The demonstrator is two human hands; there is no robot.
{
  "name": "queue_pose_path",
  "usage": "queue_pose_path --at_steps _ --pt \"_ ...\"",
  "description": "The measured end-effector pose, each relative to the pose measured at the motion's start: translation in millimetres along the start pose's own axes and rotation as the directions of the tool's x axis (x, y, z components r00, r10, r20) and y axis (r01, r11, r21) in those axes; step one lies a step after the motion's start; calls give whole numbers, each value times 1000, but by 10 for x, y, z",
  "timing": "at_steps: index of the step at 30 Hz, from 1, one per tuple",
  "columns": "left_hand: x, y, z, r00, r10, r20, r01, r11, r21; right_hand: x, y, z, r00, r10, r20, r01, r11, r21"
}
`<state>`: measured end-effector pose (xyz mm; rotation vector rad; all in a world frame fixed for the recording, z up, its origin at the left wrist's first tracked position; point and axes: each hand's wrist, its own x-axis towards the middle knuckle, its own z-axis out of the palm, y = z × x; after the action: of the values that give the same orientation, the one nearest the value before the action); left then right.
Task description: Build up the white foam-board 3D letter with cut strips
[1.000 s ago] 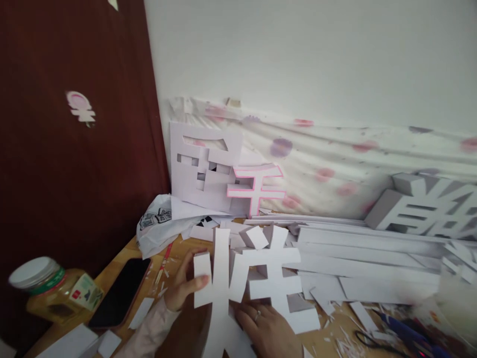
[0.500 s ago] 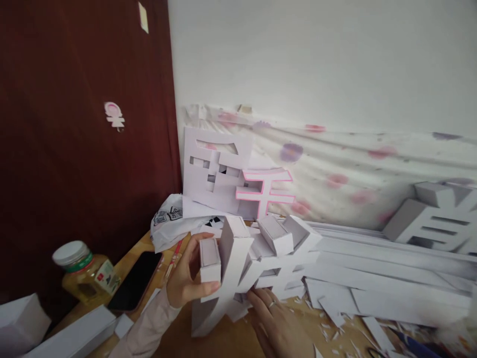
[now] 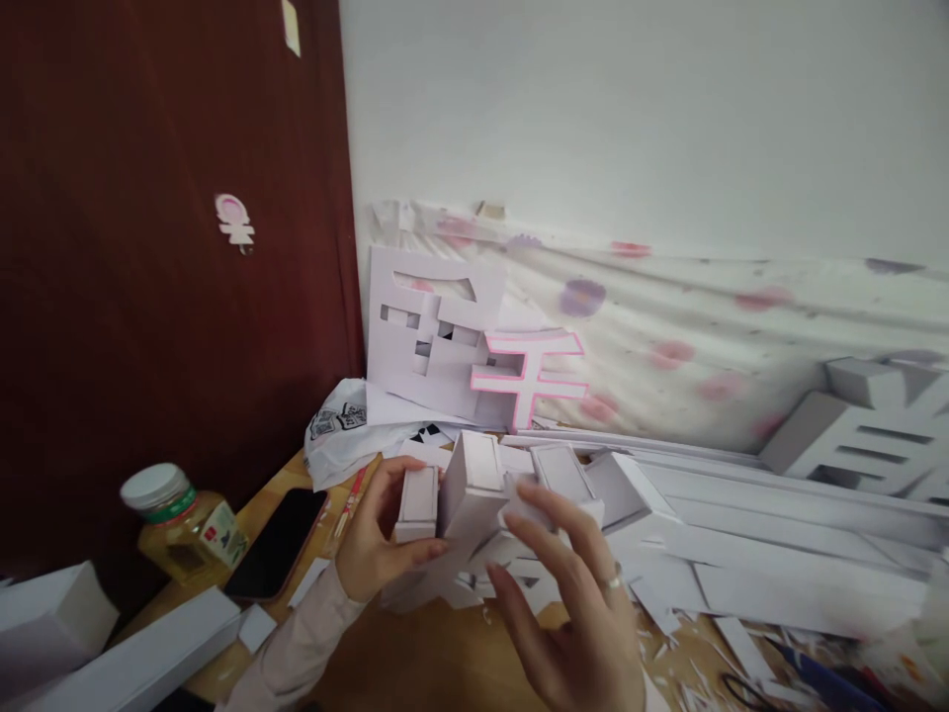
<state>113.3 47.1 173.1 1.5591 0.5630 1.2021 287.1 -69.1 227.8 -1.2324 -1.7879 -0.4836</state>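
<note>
At a wooden table [image 3: 422,658], we see the left hand [image 3: 375,542] clamped on a white block-built character [image 3: 474,509], thumb in front and fingers behind its left-hand stroke. The right hand [image 3: 585,598], a ring on one finger, is spread over the front of the piece, fingers and thumb apart; we cannot tell whether a fingertip touches it. The character stands on the table between the two hands, its box-like upper ends facing up toward us. To the left we find a dark phone [image 3: 278,544] lying flat beside a white-lidded jar [image 3: 189,539], with a long white box [image 3: 148,653] nearer to us. Behind the piece, a pink-edged character [image 3: 528,374] stands in front of a white panel [image 3: 387,371] with cut-out shapes, a plastic bag [image 3: 337,445] just beside it. On the right we see stacked white strips [image 3: 712,499], another block character [image 3: 834,440] behind them, and loose scraps near a blue tool [image 3: 822,680], partly blurred
</note>
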Motion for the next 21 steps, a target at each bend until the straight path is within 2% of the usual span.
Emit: queue_pose_path --at_steps 5,11,13,15,18,21 --pt "49 27 19 998 53 -14 -52 997 60 345 89 131 992 37 121 -8 973 -232" --pt "87 25 -28 1000 20 3 -20 992 124 438 217 42 938 31 346 67 961 -268" --pt "91 38 -49 999 15 35 -20 990 140 433 223 8 931 58 361 60 949 -309" --pt "96 83 -80 994 72 86 -90 969 231 431 214 -8 927 72 369 65 937 -345" --pt "103 203 -144 974 161 160 -214 888 406 438 190 -6 924 61 376 89 925 -369" --pt "119 345 -198 964 142 226 -243 817 523 445 166 9 923 38 383 115 922 -369"
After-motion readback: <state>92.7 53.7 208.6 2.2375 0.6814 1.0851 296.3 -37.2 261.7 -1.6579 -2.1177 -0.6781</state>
